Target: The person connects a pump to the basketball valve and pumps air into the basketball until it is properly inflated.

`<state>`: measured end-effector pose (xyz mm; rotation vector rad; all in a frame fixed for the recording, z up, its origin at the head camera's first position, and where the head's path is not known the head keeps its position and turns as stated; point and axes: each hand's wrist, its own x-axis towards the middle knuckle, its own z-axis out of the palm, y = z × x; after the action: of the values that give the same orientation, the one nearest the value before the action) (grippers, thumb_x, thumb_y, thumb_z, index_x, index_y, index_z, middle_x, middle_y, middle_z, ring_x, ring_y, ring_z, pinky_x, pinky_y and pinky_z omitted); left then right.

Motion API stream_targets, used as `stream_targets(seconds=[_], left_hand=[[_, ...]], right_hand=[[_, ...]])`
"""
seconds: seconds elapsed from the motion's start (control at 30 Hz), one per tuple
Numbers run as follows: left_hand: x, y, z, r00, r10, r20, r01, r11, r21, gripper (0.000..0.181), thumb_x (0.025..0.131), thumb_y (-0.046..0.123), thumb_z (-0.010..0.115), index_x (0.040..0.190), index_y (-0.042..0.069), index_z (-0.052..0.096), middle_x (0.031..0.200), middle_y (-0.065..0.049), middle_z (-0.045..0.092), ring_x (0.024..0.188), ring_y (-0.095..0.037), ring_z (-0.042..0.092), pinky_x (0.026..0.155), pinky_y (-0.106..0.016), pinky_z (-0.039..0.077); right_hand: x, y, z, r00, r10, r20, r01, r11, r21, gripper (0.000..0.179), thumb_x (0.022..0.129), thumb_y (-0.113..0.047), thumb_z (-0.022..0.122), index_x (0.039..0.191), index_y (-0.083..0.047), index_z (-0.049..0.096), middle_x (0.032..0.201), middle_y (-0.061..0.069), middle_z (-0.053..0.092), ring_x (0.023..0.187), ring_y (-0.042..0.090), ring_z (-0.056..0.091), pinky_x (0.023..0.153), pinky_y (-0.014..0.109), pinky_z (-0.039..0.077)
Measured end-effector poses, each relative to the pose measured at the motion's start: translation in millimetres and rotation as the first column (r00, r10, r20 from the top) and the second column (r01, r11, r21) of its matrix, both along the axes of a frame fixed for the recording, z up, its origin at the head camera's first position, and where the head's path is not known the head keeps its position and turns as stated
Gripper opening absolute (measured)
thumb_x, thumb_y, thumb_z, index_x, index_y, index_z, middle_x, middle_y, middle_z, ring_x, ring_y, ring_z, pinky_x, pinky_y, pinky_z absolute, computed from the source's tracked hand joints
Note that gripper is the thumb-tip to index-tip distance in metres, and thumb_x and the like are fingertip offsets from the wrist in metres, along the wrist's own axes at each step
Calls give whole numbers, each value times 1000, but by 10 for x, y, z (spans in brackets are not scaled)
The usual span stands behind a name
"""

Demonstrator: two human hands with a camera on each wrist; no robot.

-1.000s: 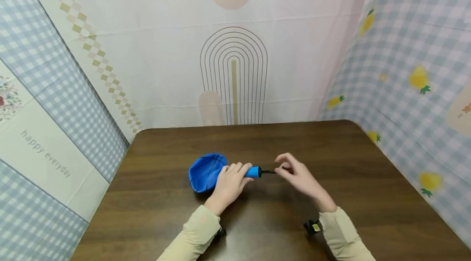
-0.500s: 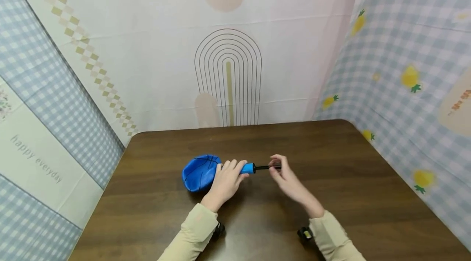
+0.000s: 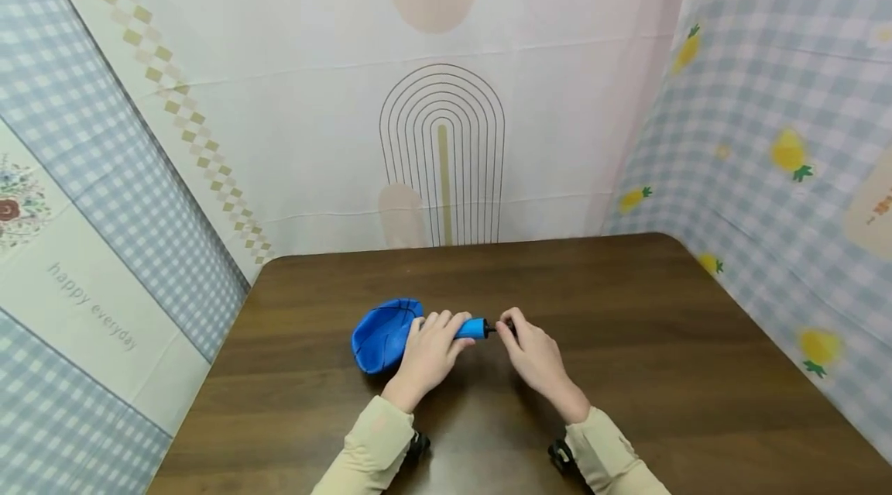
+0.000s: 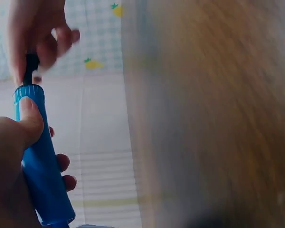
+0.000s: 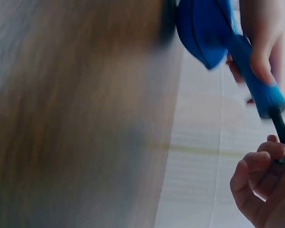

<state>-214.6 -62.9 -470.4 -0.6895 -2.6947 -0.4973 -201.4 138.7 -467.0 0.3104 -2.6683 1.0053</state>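
A blue hand pump (image 3: 474, 328) lies sideways above the table, its barrel gripped by my left hand (image 3: 425, 355). The left thumb presses along the barrel near the ribbed end cap in the left wrist view. My right hand (image 3: 535, 355) pinches the pump's black handle (image 4: 32, 61) between thumb and fingers. Only a short stretch of black rod shows between cap and handle. A deflated blue ball (image 3: 382, 336) with black seam lines, caved in on one side, is at the pump's left end. Where pump and ball join is hidden by the left hand.
The dark brown wooden table (image 3: 313, 425) extends around both hands. A white printed cloth (image 3: 313, 146) hangs behind its far edge, and blue checked cloth (image 3: 753, 193) hangs on the right side.
My right hand drew the handle outward, then moved left toward my left hand, so less of the rod shows now. The left hand keeps its grip, and the ball stays dented.
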Motion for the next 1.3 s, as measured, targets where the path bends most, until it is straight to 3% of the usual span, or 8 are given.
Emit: stream_targets(seconds=[0.17,0.27,0.47,0.67,0.8,1.0,1.17,1.3], left_hand=[[-29,-77,28,999,51,-2,-51,999,13,37,93,41,59,126,24,59,99,1,62,91,-19,52,89,-42,38],[-46,-37,31,999,42,-14,-42,999,6,37,94,40,58,127,22,59,100,1,63,91,-18,52,87,-40,39],[-3,143,15,999,-18,-48,18,1000,2,39,96,38,55,128,17,59,102,-2,65,87,-20,54,81,-38,43],[27,133,-43,994,7,-106,-7,1000,-2,35,93,39,60,123,21,61,95,2,64,82,-17,52,78,-36,41],[9,37,-39,998,15,-67,-16,1000,-22,37,93,43,58,125,22,61,98,2,64,86,-17,52,82,-37,40],[-15,-71,4,998,58,-4,-58,998,13,38,93,40,60,126,21,60,103,1,65,90,-19,52,81,-38,37],[30,100,21,998,66,3,-66,998,18,37,94,40,58,125,21,60,107,0,66,92,-20,54,79,-40,37],[107,289,-34,997,58,51,-61,996,59,34,96,38,56,124,19,58,107,-1,66,91,-21,55,75,-36,36]], right_hand=[[-23,312,66,996,-94,7,94,994,-47,23,104,-29,44,105,-11,58,63,1,51,53,12,43,51,29,35],[-48,335,100,990,-143,15,144,988,-62,23,105,-26,41,105,-8,56,62,4,49,53,17,44,52,33,37],[-36,-72,58,996,-86,28,88,994,-72,19,104,-22,42,106,-4,46,66,7,51,53,15,45,51,30,37],[6,-186,-1,996,-23,92,30,996,-78,17,104,-26,43,105,-10,48,64,2,44,49,12,38,45,25,30],[9,46,-15,988,-57,145,70,994,-88,21,104,-31,42,108,-14,52,67,2,50,53,13,43,48,27,33],[-33,354,68,983,-127,131,140,986,-90,25,105,-30,39,111,-11,53,70,6,52,60,17,46,55,31,35],[-46,158,55,984,-170,57,176,976,-130,20,105,-21,39,108,-5,49,65,10,52,59,23,50,56,37,41],[-18,-139,-4,988,-151,11,151,978,-146,17,104,-17,40,107,-2,49,74,13,57,61,23,53,55,36,42]])
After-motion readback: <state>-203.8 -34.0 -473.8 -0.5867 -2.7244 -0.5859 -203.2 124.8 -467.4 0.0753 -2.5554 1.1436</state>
